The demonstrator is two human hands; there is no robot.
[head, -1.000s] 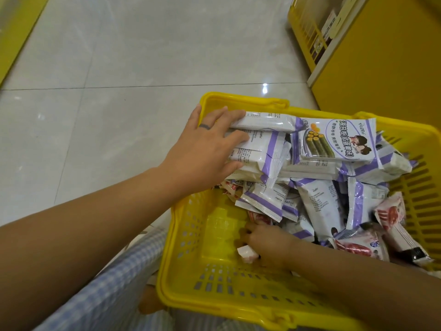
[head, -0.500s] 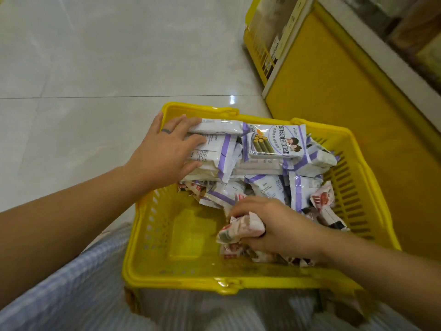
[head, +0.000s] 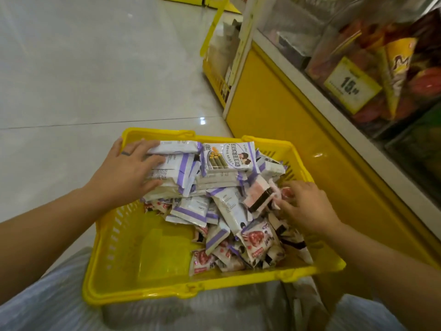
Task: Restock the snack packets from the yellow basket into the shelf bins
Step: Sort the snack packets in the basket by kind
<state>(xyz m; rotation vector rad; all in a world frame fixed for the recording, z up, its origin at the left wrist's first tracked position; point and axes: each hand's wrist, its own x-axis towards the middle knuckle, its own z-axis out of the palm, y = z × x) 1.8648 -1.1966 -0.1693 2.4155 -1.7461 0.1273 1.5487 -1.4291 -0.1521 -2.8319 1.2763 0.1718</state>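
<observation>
The yellow basket [head: 191, 289] rests on my lap. Inside it, a stack of white-and-purple snack packets [head: 181, 163] fills the far side, and pink-and-white packets [head: 256, 240] are piled loosely at the near right. My left hand [head: 126, 170] wraps the left end of the stack, fingers on top and thumb at its side. At the basket's right wall my right hand [head: 307, 206] curls its fingers around a small pink packet [head: 285, 193]. The shelf bins [head: 401, 68] of clear plastic stand up to the right, with orange and red snacks in them.
The yellow shelf base [head: 274, 120] runs close along the basket's right side. On the bin front hangs a yellow price tag [head: 350, 84]. Another yellow wire rack [head: 214, 68] stands further along. Pale tiled floor [head: 83, 80] spreads to the left.
My right hand has moved from the near middle of the basket to its right wall, among the pink packets. The left hand stays on the stack. The view has tilted up toward the shelf.
</observation>
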